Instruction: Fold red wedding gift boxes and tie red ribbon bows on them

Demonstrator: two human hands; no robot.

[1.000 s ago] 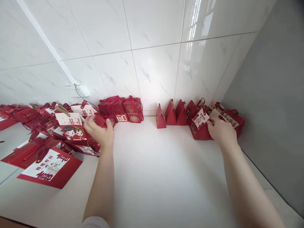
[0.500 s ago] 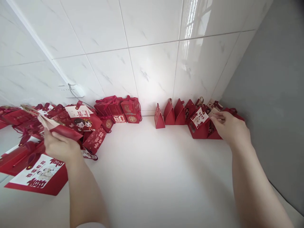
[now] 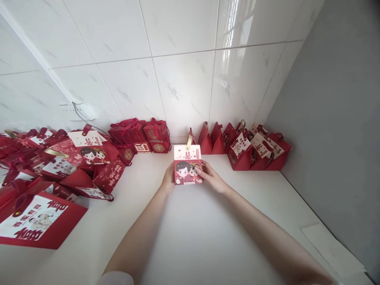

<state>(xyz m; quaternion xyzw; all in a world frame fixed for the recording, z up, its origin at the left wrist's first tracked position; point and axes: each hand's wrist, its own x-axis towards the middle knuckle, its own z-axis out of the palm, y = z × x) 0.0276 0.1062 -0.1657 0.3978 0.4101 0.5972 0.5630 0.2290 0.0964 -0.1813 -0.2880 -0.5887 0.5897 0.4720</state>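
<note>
While both hands have the cartoon-print box near the middle of the view, the left hand cups its left side, fingertips out of sight behind; the right hand pinches the right side, thumb on the front print, other fingers mostly hidden. White flap on top, gold strap standing up. Can't tell if the base touches the desk.

Clock is centred on that box, 12 = wall. Close behind at 12: a peaked red box, partly covered by the strap. 1 o'clock: two more peaked boxes, side by side. Between 2 and 3: tight cluster of tagged red boxes, running to the grey panel. 10: ribbon-tied boxes near the wall, outlet farther out. 9: mixed pile, boxes overlapping, some tipped. 8: big red box with a white photo label. 4: pale sheet.

My read on the step: two-handed hold, print facing the wearer, box well apart from the pile. From here, any shift calls for even, light side pressure (card looks thin), a level base, and strap clearance from the peaked box behind.
</note>
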